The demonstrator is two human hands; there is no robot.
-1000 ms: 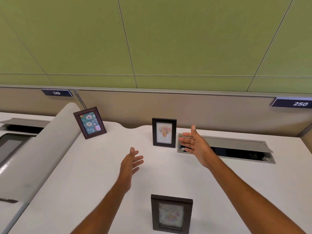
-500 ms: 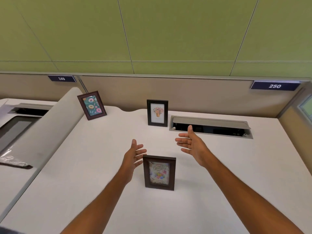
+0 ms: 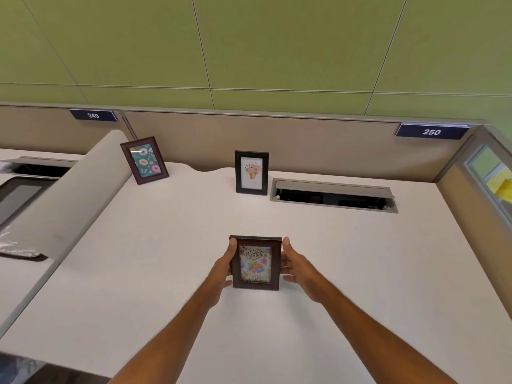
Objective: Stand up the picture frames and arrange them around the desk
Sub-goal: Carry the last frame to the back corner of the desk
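A dark brown birthday frame point(image 3: 255, 263) stands upright in the middle of the white desk point(image 3: 166, 259). My left hand point(image 3: 223, 268) grips its left side and my right hand point(image 3: 297, 268) grips its right side. At the back centre a black frame with a flower picture point(image 3: 251, 172) stands upright. At the back left corner a brown frame with doughnuts point(image 3: 144, 160) stands tilted beside the curved divider.
An open cable hatch point(image 3: 333, 194) is set into the desk at the back right. A curved beige divider point(image 3: 69, 195) borders the left side, a partition wall point(image 3: 304, 142) the back, another partition with sticky notes point(image 3: 496, 178) the right.
Both hands drew back from the flower frame and closed on the sides of the birthday frame. My view tilted down, bringing that frame to the centre.
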